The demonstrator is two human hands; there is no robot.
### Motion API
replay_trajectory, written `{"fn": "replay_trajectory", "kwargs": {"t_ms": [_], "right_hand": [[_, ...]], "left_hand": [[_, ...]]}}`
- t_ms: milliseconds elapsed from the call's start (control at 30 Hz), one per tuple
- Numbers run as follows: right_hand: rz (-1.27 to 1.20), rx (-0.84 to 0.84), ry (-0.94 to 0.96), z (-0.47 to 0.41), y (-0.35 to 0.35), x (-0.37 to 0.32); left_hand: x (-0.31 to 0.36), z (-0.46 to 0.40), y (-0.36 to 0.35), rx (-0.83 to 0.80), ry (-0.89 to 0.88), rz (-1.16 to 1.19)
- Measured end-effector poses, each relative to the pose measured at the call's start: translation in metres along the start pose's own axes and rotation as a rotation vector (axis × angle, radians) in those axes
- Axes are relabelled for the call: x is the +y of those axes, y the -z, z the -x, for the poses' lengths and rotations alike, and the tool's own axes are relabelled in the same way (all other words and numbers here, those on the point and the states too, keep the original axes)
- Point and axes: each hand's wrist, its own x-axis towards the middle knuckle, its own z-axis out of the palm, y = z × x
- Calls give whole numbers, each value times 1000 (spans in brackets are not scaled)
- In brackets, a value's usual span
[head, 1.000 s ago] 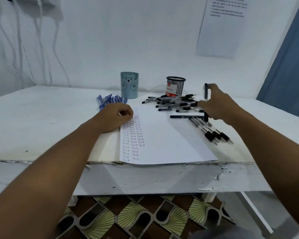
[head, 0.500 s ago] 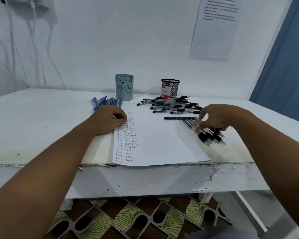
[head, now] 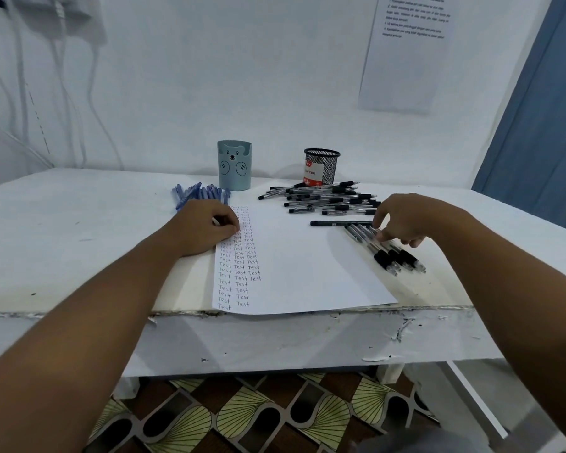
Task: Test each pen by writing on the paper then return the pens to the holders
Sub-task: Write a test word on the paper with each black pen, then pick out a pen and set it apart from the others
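A white paper lies at the table's front edge, with columns of the word "Test" down its left side. My left hand rests curled on the paper's top left corner. My right hand hovers over a short row of black pens to the right of the paper, its loosely bent fingertips touching them. A single black pen lies across the paper's right edge. Behind it is a pile of black pens. Blue pens lie behind my left hand. The blue bear holder and the black mesh holder stand at the back.
The white table has a chipped front edge. Cables hang on the wall at left, and a printed sheet is stuck at upper right. A blue curtain hangs at far right. Patterned floor shows below.
My right hand held a black pen upright a second ago. It has since lowered it onto the row of pens at right and let go. My left hand stayed put.
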Motion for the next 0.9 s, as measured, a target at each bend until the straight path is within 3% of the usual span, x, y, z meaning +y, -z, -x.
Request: {"fn": "replay_trajectory", "kwargs": {"t_ms": [100,300,900], "right_hand": [[38,28,19,-6,0,0],[88,266,146,-41,-16,-8],[224,289,144,-50,-27,-32]], "left_hand": [[0,0,0,-1,-1,6],[-1,-1,0,5,6,25],[-1,-2,-2,10,10,29]]}}
